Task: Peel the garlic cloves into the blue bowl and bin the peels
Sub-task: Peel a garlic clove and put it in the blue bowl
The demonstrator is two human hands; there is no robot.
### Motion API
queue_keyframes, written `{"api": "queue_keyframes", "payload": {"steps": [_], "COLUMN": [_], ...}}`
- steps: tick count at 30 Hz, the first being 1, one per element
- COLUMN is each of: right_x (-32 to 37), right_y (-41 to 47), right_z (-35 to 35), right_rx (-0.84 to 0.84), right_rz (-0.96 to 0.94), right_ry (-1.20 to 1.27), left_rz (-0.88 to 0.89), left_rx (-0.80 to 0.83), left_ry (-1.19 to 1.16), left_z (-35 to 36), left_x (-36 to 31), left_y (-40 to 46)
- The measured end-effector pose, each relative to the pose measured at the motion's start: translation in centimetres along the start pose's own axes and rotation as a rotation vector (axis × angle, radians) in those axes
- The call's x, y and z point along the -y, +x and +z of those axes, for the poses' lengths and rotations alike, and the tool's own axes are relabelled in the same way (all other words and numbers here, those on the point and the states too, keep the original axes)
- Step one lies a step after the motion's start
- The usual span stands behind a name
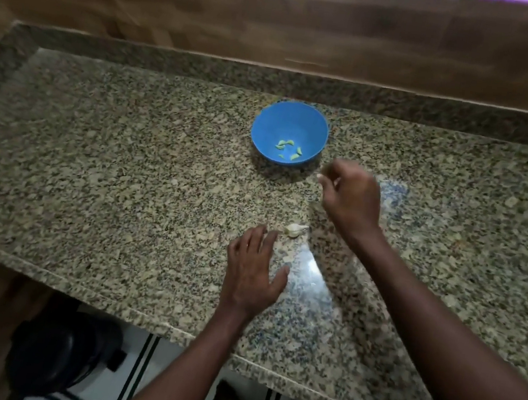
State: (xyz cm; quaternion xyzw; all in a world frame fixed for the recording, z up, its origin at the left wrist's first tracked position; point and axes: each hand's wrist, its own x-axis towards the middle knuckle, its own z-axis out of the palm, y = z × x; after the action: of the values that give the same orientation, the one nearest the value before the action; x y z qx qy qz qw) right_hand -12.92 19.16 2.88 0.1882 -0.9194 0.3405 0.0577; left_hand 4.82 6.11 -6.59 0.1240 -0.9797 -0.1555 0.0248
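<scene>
With several peeled cloves (pixel 288 149) already in the blue bowl (pixel 289 132), the left hand (pixel 253 272) lay open-fingered on the table (pixel 124 162) beside an unpeeled clove (pixel 295 229) (seemingly next), while the blurred right hand (pixel 347 195) curled near the bowl, its contents unclear.

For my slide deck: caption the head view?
Hands work above a garlic clove beside the blue bowl.

right hand (pixel 347 191) blurred, grip unclear
</scene>
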Motion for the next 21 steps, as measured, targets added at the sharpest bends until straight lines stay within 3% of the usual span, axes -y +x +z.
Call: {"api": "queue_keyframes", "payload": {"steps": [3, 8, 15, 21], "right_x": [2.6, 4.3, 0.7, -2.6], "right_y": [5.6, 9.8, 1.6, -7.0], "right_z": [1.1, 3.2, 1.8, 2.9], "right_rx": [-0.038, 0.132, -0.024, 0.319], "right_rz": [-0.052, -0.070, 0.017, 0.023], "right_ry": [-0.028, -0.168, 0.029, -0.029], "left_rz": [-0.005, -0.023, -0.005, 0.008], "left_rx": [-0.001, 0.003, -0.032, -0.053], "left_ry": [-0.010, -0.033, -0.034, -0.017], "left_z": [0.0, 0.1, 0.2, 0.2], "left_x": [0.0, 0.0, 0.0, -0.2], "left_y": [0.0, 0.0, -0.1, -0.2]}}
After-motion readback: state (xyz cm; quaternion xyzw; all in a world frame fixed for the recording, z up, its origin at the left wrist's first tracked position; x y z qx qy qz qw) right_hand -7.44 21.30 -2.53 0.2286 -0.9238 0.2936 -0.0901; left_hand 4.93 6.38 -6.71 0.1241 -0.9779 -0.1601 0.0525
